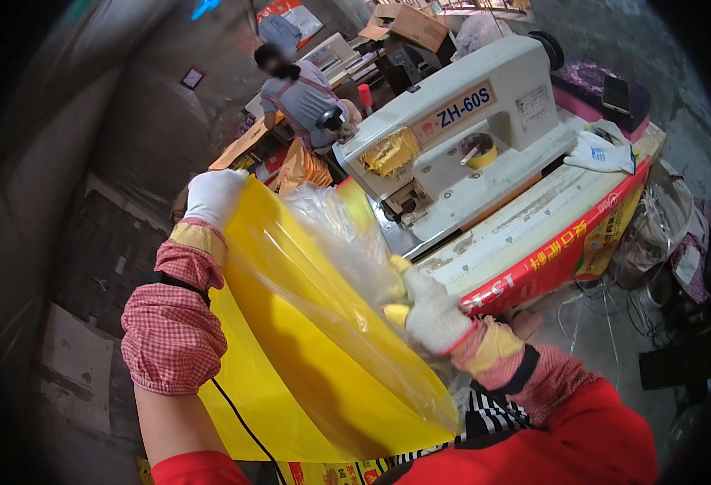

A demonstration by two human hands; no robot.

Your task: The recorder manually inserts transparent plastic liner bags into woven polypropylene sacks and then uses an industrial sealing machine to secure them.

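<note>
Yellow plastic bag [307,380] with a clear liner [347,242] is stretched between both gloved hands above the lap. Right hand [432,311] pinches its near edge, fingers closed; left hand [214,194] grips the far corner. Beyond stands a cream sewing machine [461,121], then another person [303,93].

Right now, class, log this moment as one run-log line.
left hand: grips yellow bag top edge | right hand: pinches clear plastic liner | sewing machine: beyond, on table

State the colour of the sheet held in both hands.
Bright yellow sheet, under clear plastic film; head view.
</note>
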